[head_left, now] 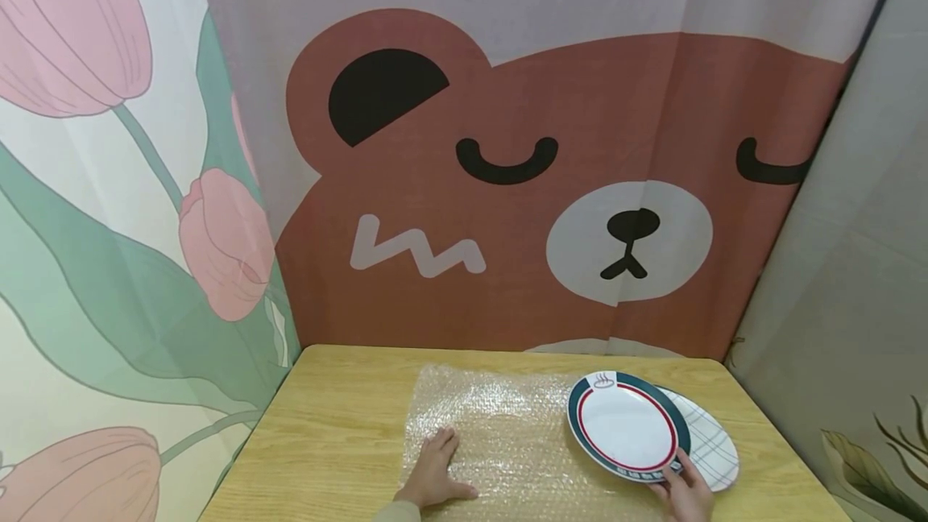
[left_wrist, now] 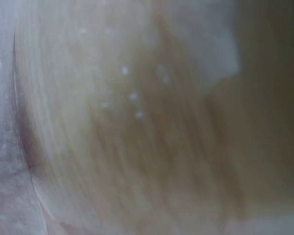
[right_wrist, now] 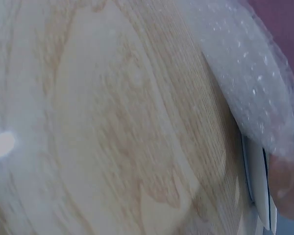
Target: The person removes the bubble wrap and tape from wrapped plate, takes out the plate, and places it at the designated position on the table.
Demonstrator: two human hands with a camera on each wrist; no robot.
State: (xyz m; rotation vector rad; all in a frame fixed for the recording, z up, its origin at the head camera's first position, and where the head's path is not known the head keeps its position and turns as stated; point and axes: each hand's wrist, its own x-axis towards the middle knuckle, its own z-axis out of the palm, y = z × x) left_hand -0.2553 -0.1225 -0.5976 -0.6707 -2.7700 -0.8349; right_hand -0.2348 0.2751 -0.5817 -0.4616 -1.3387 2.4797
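Observation:
My left hand [head_left: 435,474] lies with fingers spread on a sheet of clear bubble wrap [head_left: 500,425] on the table. My right hand [head_left: 687,494] pinches the near right rim of a white plate [head_left: 627,429] with a dark teal border and a red ring. That plate overlaps the bubble wrap's right side in the head view. Partly hidden beneath it is a white oval plate [head_left: 714,445] with a thin crossed-line pattern. The right wrist view shows plate edges [right_wrist: 257,181] beside the right hand's skin [right_wrist: 289,188], with bubble wrap [right_wrist: 250,73] above them.
The light wooden table [head_left: 326,433] has its far edge against a curtain [head_left: 406,296] printed with a brown bear. A tulip-printed curtain [head_left: 109,288] hangs on the left, and a grey one [head_left: 848,304] on the right. The left wrist view is mostly blurred.

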